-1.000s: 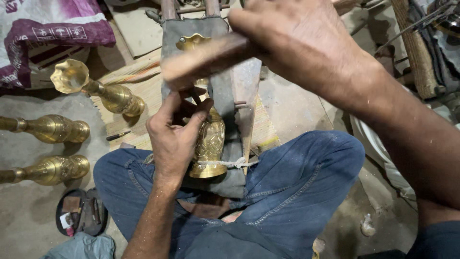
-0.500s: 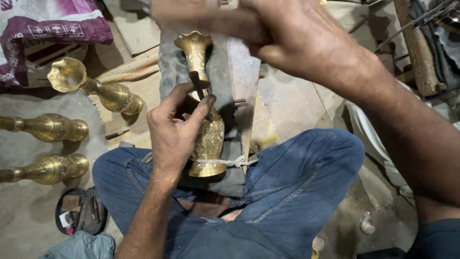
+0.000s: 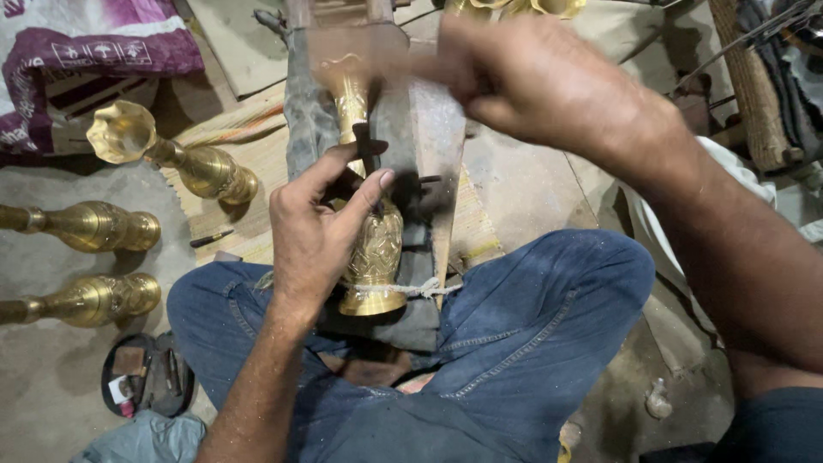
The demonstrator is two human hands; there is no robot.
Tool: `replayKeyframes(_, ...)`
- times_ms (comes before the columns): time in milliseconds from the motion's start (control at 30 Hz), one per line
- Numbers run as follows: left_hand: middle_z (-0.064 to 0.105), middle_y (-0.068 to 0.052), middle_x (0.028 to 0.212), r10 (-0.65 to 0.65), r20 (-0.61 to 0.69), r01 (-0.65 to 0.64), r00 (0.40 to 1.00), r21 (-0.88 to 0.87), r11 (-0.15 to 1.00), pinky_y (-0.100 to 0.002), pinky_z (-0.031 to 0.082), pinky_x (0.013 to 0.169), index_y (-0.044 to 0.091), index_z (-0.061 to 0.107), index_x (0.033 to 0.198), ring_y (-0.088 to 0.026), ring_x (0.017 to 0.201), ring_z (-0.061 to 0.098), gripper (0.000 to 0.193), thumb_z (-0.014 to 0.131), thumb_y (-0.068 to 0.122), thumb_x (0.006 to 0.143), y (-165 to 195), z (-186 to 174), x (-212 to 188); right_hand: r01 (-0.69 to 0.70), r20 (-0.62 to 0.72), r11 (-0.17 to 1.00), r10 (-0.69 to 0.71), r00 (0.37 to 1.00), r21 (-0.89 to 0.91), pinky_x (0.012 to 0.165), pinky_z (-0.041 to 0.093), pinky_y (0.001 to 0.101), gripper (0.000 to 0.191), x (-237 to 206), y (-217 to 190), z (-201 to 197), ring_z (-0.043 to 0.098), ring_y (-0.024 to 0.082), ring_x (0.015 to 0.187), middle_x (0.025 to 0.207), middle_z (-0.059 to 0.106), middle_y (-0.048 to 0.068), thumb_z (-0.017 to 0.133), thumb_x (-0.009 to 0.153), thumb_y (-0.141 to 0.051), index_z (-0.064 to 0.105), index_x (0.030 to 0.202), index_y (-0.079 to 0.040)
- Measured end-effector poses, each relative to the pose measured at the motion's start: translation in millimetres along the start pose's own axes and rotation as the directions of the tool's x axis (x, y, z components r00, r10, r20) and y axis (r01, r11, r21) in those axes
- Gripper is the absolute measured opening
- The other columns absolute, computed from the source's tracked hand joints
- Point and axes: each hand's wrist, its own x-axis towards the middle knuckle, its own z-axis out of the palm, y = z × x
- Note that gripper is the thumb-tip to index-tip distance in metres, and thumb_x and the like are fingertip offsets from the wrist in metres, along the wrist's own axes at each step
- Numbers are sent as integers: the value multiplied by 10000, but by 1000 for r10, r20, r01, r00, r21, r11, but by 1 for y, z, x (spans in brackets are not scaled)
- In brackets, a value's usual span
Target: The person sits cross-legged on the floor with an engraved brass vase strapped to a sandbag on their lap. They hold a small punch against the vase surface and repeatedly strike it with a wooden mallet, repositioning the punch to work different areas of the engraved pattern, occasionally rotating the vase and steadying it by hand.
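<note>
Brass vase (image 3: 370, 225) with engraved body lies lengthwise on a grey padded support (image 3: 410, 146) between the person's knees, foot toward the person and tied with white cord (image 3: 410, 290), mouth pointing away.

Left hand (image 3: 319, 230) rests on the vase body, thumb and forefinger closed round a short dark punch (image 3: 367, 154) set against the neck; the remaining fingers curl loosely over the engraved belly.

Right hand (image 3: 536, 86) is raised above the far end of the support, fingers closed on a striking tool (image 3: 364, 43) that shows only as a blur; its kind cannot be told.

Change noted: one second ago the blurred tool lay low across the vase mouth; half a second ago it had lifted clear; it now sits over the mouth once more. The punch and left hand have held their place. Judgement: repeated blows are landing on one spot, so engraving is under way.

Count: one vase in hand; three more brass vases (image 3: 171, 159) lying on the floor to the left, well apart from the work; parts of further brass rims (image 3: 514, 7) at the top edge, number unclear. One purple sack (image 3: 77, 51), one small tray (image 3: 141, 377) of oddments near the left knee.
</note>
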Motion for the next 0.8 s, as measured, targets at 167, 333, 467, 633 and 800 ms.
replayKeyframes(167, 761, -55, 794, 46, 20, -46, 999, -17, 999, -269, 542, 615, 54, 743, 1140, -99, 675, 714, 264, 802, 214, 938, 0, 1, 2, -66, -32, 997, 67, 997, 40, 697, 565, 417, 260, -4, 2, 2, 715, 243, 788, 856, 689, 102, 738, 934, -89, 552, 1111, -50)
replayKeyframes(333, 770, -70, 836, 69, 17, -69, 997, -11, 998, -280, 547, 602, 64, 747, 1198, -109, 674, 707, 313, 802, 216, 929, -2, 1, 1, -82, -43, 982, 76, 996, -169, 737, 576, 399, 297, -8, 2, 9, 705, 243, 804, 903, 698, 110, 745, 958, -130, 557, 1183, -85)
replayKeyframes(467, 780, -63, 868, 61, 63, -62, 996, 11, 998, -280, 576, 623, 71, 738, 1203, -107, 730, 743, 321, 799, 231, 932, -3, 2, 2, -153, 8, 967, 158, 987, -203, 738, 564, 395, 268, -10, 2, 11, 691, 224, 817, 896, 693, 97, 734, 1001, -165, 569, 1197, -89)
replayKeyframes(633, 772, -70, 839, 19, 75, -22, 997, 38, 999, -309, 572, 651, 63, 742, 1186, -127, 715, 740, 324, 816, 229, 918, -2, 1, 5, 33, -174, 989, -7, 985, 144, 800, 555, 422, 345, -15, -1, 12, 679, 229, 944, 993, 673, 99, 730, 945, -115, 548, 1221, -18)
replayKeyframes(800, 783, -64, 908, 59, 79, -62, 995, 25, 998, -301, 571, 662, 80, 748, 1192, -135, 751, 752, 310, 807, 221, 922, 0, 3, 3, -240, -120, 922, 287, 950, 303, 746, 576, 401, 282, -22, 3, 22, 713, 217, 881, 954, 689, 96, 705, 953, -80, 536, 1176, -44)
